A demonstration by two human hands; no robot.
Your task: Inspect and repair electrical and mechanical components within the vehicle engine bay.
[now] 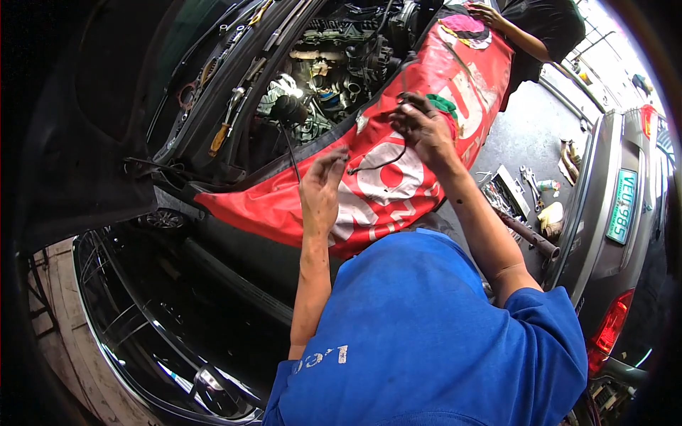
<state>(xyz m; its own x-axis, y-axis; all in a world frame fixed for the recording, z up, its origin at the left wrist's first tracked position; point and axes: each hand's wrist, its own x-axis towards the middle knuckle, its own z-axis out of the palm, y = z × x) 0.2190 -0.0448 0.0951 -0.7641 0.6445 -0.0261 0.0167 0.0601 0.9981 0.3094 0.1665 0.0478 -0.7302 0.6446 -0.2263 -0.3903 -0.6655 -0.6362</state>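
In my raised right hand (pixel 424 128), the fingers are closed around a thin dark bent hose (pixel 391 165), which curves down and leftward to a free end. My left hand (pixel 323 181) is held lower, just left of that free end and apart from it. Its fingertips are pinched together; whatever they hold, if anything, is too small to make out. Both hands hover over a red fender cover (pixel 266 206) with white markings, draped along the car's side. Beyond it lies the exposed engine (pixel 337 53), lit by a bright spot.
A yellow-handled screwdriver (pixel 220 138) and several wrenches lie along the windshield base. A green cloth (pixel 442 105) rests on the cover. A co-worker's hand (pixel 486 14) touches its far end. Tools in a tray (pixel 510 190) lie on the floor beside a grey vehicle (pixel 600 184).
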